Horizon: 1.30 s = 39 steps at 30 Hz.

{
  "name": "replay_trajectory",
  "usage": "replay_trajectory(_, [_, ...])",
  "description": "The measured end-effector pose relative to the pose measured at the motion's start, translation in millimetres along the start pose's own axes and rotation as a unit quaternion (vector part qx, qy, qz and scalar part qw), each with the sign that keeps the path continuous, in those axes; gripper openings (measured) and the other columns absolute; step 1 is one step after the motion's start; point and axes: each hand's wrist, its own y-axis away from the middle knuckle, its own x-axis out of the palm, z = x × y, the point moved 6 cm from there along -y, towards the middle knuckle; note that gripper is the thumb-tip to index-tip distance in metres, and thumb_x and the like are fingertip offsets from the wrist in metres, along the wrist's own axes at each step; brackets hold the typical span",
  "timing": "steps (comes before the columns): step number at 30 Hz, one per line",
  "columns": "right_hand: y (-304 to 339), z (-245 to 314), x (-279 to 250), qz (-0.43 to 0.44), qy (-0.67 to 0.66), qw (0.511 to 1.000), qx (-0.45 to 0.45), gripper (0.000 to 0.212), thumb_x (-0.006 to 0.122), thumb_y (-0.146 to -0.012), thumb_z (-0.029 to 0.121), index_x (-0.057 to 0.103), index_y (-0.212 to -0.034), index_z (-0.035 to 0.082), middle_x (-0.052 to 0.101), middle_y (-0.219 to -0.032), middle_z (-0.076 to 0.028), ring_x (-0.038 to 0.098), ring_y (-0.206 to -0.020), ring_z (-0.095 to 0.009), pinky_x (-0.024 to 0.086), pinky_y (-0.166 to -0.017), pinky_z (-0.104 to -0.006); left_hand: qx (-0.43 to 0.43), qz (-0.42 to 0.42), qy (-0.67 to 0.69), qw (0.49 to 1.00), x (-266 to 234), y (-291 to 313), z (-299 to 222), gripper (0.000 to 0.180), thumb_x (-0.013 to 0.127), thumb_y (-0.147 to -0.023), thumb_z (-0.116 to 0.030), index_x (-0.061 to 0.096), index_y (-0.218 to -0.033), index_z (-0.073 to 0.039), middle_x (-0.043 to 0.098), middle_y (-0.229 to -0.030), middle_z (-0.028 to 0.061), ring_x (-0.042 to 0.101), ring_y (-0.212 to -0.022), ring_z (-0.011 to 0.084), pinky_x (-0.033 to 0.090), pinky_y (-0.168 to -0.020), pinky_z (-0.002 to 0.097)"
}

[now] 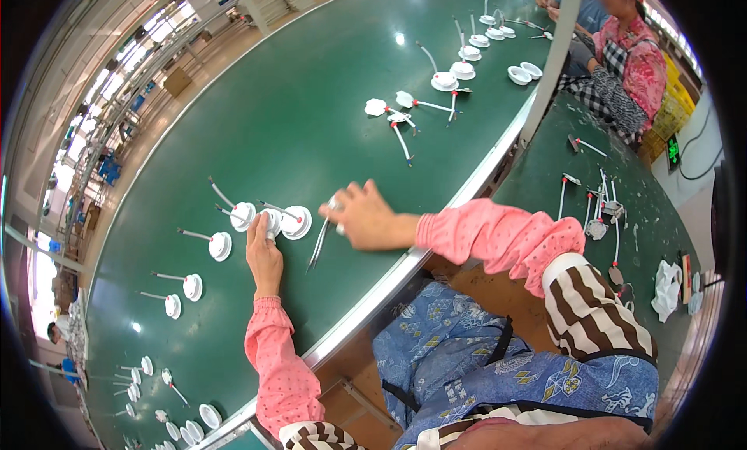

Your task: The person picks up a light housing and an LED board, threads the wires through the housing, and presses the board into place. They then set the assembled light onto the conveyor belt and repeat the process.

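On the green table, my left hand (265,257) grips a round white fitting (272,223), its fingers partly covering it. Beside that piece sits another white round fitting (296,223) with a red-collared wire, and a further fitting (243,216) stands on the other side. My right hand (367,219) is a little to the right, fingers bent round a small white part (335,204). Thin grey wires (317,246) trail from under these fingers toward the table's near edge. How the wires join the part is hidden by the hand.
More wired white fittings (219,246) lie to the left. Loose wired pieces (401,119) are farther off. A metal rail (373,302) edges the table. At right, a second green surface (537,162) bears wire assemblies and crumpled white plastic (666,291). People sit at the far right.
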Motion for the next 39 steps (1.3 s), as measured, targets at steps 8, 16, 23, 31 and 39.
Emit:
replay_trajectory(8, [10.8,32.0,-15.0,-0.068,-0.418,0.896,-0.134,0.05,0.065,-0.077,0.01,0.064,-0.126,0.003,0.061,-0.116,-0.023,0.06,-0.109,-0.04,0.049,-0.095,-0.0459,-0.058,-0.007,0.183,0.981,2.8,-24.6,27.2,0.037,0.047,-0.088,0.006,0.071,-0.114,0.0,0.075,-0.102,0.0115,0.066,-0.091,0.0157,0.05,-0.081,0.0283])
replay_trajectory(16, [46.4,-88.0,-9.5,-0.105,-0.275,0.947,0.131,0.025,0.06,-0.079,0.007,0.07,-0.101,0.001,0.065,-0.095,-0.019,0.061,-0.102,-0.039,0.048,-0.092,-0.0492,-0.138,0.025,0.059,0.988,-53.9,75.1,-41.0,0.033,0.063,-0.086,-0.005,0.066,-0.119,0.0,0.069,-0.111,0.0148,0.068,-0.098,0.0283,0.053,-0.078,0.0361])
replay_trajectory(23, [51.9,-18.3,-14.8,-0.098,-0.274,0.955,-0.051,0.032,0.061,-0.074,-0.001,0.07,-0.104,0.004,0.066,-0.103,-0.014,0.06,-0.103,-0.034,0.047,-0.095,-0.0439,-0.077,0.002,-0.056,0.995,-42.5,106.2,-88.4,0.032,0.07,-0.077,-0.011,0.066,-0.108,-0.004,0.061,-0.095,0.0143,0.06,-0.091,0.0365,0.046,-0.079,0.048])
replay_trajectory(31, [83.1,4.0,-23.5,-0.05,-0.368,0.927,-0.059,0.03,0.058,-0.078,-0.006,0.069,-0.105,0.0,0.068,-0.102,-0.014,0.065,-0.096,-0.031,0.052,-0.084,-0.0374,-0.108,-0.014,-0.123,0.986,-28.8,121.1,-60.5,0.036,0.07,-0.075,-0.012,0.06,-0.108,-0.005,0.058,-0.105,0.0139,0.056,-0.101,0.0344,0.043,-0.083,0.0467])
replay_trajectory(39, [35.6,47.0,11.9,-0.002,-0.298,0.951,-0.083,0.063,0.061,-0.083,0.0,0.051,-0.144,0.01,0.056,-0.138,-0.015,0.052,-0.123,-0.035,0.042,-0.106,-0.0431,-0.15,-0.056,-0.147,0.976,-94.4,160.2,-23.1,0.034,0.069,-0.078,-0.007,0.059,-0.11,-0.002,0.058,-0.103,0.0165,0.058,-0.099,0.0364,0.048,-0.085,0.0463])
